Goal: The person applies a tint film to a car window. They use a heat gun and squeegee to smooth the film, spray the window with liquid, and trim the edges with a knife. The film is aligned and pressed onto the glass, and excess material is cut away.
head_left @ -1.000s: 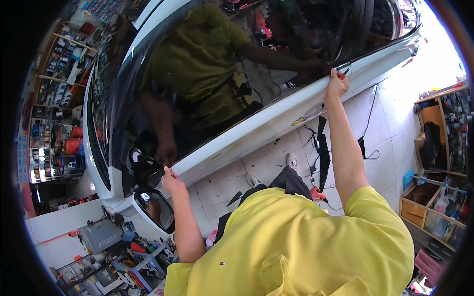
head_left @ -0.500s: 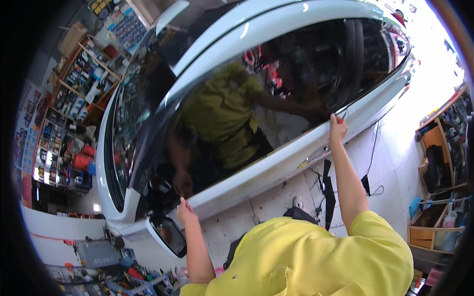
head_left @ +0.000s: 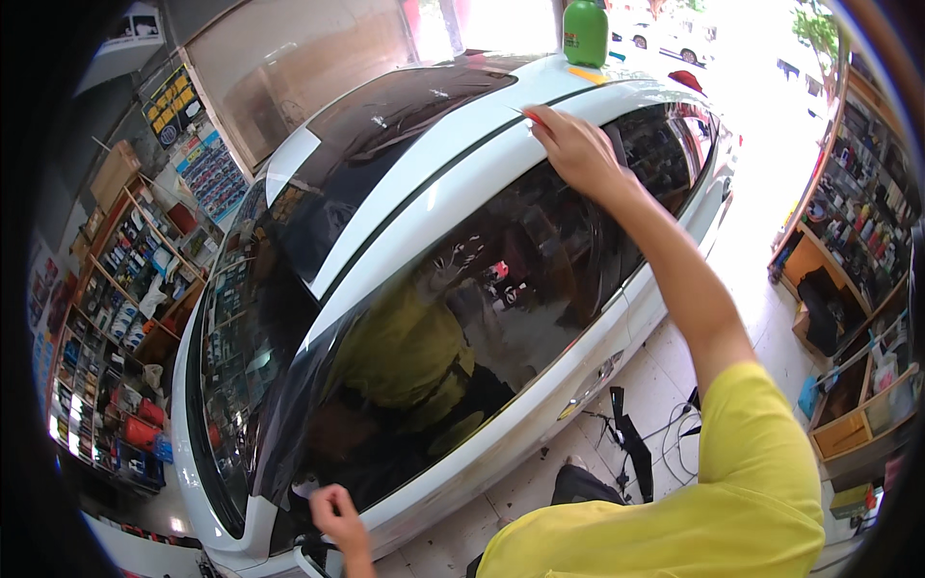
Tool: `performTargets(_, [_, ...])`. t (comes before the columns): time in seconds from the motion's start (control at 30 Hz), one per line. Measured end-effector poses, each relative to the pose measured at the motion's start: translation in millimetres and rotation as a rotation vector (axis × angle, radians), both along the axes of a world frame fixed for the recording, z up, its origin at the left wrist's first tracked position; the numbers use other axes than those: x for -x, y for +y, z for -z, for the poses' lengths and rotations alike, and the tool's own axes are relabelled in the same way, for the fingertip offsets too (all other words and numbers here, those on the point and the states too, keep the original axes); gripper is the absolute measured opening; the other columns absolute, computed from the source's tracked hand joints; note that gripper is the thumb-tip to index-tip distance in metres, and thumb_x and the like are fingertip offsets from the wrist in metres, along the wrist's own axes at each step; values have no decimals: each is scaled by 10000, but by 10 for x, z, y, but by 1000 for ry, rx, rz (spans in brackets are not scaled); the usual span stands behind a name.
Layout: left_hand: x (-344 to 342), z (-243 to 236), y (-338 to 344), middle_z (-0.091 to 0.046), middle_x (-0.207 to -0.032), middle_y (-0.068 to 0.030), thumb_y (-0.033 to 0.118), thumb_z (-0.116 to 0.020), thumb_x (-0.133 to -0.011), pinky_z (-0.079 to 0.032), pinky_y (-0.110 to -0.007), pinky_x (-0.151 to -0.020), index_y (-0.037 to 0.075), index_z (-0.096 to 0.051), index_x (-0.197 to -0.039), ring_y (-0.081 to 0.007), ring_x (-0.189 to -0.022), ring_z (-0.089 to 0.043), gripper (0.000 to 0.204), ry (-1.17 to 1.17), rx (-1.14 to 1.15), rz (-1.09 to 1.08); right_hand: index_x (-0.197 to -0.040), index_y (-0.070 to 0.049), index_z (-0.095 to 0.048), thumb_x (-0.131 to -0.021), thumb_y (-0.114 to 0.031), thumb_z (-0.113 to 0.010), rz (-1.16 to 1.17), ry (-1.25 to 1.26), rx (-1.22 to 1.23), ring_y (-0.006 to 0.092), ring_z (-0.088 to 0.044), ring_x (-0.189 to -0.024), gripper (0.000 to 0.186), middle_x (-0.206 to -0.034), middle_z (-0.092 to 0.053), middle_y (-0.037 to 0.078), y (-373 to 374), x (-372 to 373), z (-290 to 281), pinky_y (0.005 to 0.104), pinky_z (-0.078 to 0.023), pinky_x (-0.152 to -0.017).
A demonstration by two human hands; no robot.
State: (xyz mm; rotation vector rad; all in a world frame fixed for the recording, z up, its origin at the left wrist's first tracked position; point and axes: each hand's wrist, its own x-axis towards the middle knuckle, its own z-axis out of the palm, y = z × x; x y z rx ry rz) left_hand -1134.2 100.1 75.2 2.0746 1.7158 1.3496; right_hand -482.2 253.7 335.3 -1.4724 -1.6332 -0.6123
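A white car (head_left: 501,144) with a dark side window (head_left: 482,289) fills the middle; the glass reflects a yellow shirt. Above the window's upper edge, by the roof rail, is my right hand (head_left: 583,159). Its fingers are closed on a small orange-handled tool (head_left: 538,118) with a thin tip. Low at the window's front corner, close to the side mirror (head_left: 313,557), my left hand (head_left: 335,515) has curled fingers; whether they pinch anything is hidden. Dark glossy film (head_left: 294,409) overlaps the front pillar.
On the roof stand a green bottle (head_left: 585,34) and a yellow flat piece (head_left: 588,75). Black trim (head_left: 631,443) and cables (head_left: 679,433) lie on the tiled floor. Shelves (head_left: 116,308) line the left; wooden cabinets (head_left: 858,424) stand at the right.
My right hand has risen from the window's lower rear edge to above its top edge, still holding the orange-handled tool. My left hand stays near the mirror. The view has shifted, showing more roof.
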Motion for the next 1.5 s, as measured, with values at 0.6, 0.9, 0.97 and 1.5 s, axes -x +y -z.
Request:
performTargets(0.6, [-570,-2327,1595,-667,-1007,-87,209,-946,-650,-485,-428,-943,59,-715,-1022,-316,-1053,-583,463,618,358,86,-1410,-25,-645,-1040,-224,-668,-218,-179,437,255,-584,-929,422,-1040,-613,133,2338,-1687,-405,357,-480,-895])
performTargets(0.9, [-429,-1674,773,-635,-1046,-237,234,-781,-845,-457,-585,-949,4,-648,-870,-513,-1056,-566,266,844,-110,-136,-1528,23,-492,-961,-446,-751,286,53,-594,345,-549,-1308,780,-1453,-542,231,2240,-3046,-1351,444,-454,-1097])
performTargets(0.97, [-491,-1551,492,-654,-1074,-234,181,-735,-870,-462,-569,-957,-22,-678,-937,-474,-1056,-601,222,827,94,-272,-1582,88,-330,-874,-625,-758,544,429,-388,448,-367,-1467,1092,-1541,-415,322,2292,-3621,-1747,529,-324,-1209])
performTargets(1.5, [-1137,-971,-333,-678,-944,-137,-71,-717,-731,-509,-448,-734,9,-732,-992,-349,-848,-658,274,753,-262,-375,-1287,-134,-648,-1050,-294,-630,-523,952,368,77,-538,-617,286,-863,-602,-23,1568,-5027,-2482,231,-450,-506])
